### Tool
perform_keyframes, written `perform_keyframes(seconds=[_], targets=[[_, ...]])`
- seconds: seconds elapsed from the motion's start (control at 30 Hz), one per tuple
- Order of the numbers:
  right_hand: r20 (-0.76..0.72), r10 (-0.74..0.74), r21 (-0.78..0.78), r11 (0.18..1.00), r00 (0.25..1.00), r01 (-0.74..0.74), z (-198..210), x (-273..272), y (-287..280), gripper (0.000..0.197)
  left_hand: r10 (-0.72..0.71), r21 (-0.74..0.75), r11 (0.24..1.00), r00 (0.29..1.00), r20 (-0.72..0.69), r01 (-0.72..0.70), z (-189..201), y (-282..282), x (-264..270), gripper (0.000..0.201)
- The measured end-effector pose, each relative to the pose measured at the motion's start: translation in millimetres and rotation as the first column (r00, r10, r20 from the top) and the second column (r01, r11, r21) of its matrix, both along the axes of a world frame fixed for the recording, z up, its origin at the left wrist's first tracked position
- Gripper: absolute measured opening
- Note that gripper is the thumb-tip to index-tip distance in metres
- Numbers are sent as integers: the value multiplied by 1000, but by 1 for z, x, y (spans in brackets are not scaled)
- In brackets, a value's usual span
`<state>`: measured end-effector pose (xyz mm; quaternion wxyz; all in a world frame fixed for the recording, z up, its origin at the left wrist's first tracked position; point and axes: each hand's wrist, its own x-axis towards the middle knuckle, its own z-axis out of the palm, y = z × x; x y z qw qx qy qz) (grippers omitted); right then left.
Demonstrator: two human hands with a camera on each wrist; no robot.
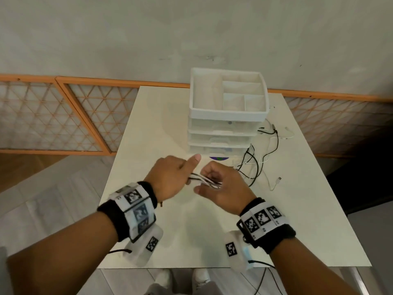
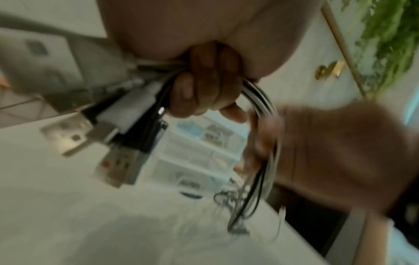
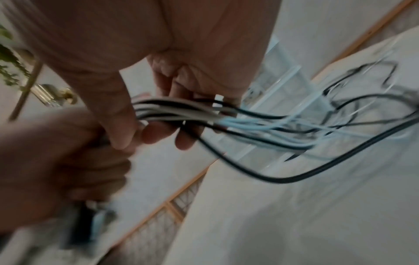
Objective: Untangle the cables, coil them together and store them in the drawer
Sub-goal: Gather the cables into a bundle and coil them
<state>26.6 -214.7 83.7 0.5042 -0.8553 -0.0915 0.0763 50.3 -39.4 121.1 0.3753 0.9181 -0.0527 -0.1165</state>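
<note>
A bundle of black and white cables [image 1: 205, 179] runs between my two hands above the white table [image 1: 191, 231]. My left hand [image 1: 172, 177] grips the bundle [image 2: 260, 96] near its USB plugs [image 2: 113, 143], thumb sticking up. My right hand [image 1: 221, 186] holds the same strands [image 3: 181, 113], fingers curled around them. The loose ends [image 1: 255, 162] trail in a tangle to the right, beside the white drawer unit [image 1: 221, 135]. All its drawers look closed; an open compartment tray [image 1: 228, 94] sits on top.
The drawer unit stands at the table's far middle against the wall. A loose white plug [image 1: 279, 179] lies near the right edge. An orange lattice panel [image 1: 63, 116] runs along the wall. Bare tabletop lies in front of my hands.
</note>
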Motion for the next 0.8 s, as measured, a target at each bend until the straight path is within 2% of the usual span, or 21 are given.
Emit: perform_keyframes(seconds=[0.07, 0.13, 0.17, 0.23, 0.27, 0.33, 0.43, 0.5, 0.53, 0.6, 0.67, 0.73, 0.8], targets=[[46, -56, -255, 965, 997, 66, -17, 6, -28, 25, 88, -151, 985, 996, 14, -85, 24, 5, 10, 66], [64, -191, -399, 895, 979, 201, -41, 11, -59, 12, 180, -332, 928, 984, 5, -168, 46, 13, 22, 62], [51, -270, -453, 852, 962, 263, -55, 13, -75, 20, 229, -427, 879, 973, -11, -212, 56, 16, 27, 59], [-17, -347, -602, 753, 938, 267, -79, 16, -100, 33, 322, -565, 774, 946, -41, -287, 66, 21, 38, 56], [-53, -370, -674, 698, 927, 240, -85, 17, -108, 39, 345, -588, 751, 938, -40, -301, 68, 23, 41, 57], [-111, -431, -735, 642, 895, 218, -87, 25, -118, 46, 346, -564, 772, 938, -14, -293, 64, 23, 43, 59], [-110, -526, -667, 668, 843, 330, -63, 49, -130, 47, 385, -507, 804, 922, 47, -310, 55, 22, 43, 60], [-92, -612, -444, 731, 785, 518, -36, 69, -139, 36, 435, -476, 810, 895, 95, -343, 52, 28, 44, 64], [-79, -657, -309, 731, 750, 608, -18, 78, -143, 25, 452, -474, 808, 885, 113, -351, 52, 30, 46, 68], [16, -734, -83, 676, 679, 732, 11, 94, -157, 18, 471, -501, 788, 875, 115, -359, 52, 32, 50, 72], [123, -773, 99, 633, 622, 767, 31, 102, -163, 12, 467, -541, 766, 879, 97, -347, 55, 30, 51, 63], [195, -734, 114, 676, 651, 728, 33, 98, -166, 17, 458, -545, 767, 884, 95, -339, 56, 27, 51, 59], [171, -648, 29, 756, 742, 653, 13, 88, -167, 35, 444, -537, 777, 890, 99, -328, 53, 26, 51, 57]])
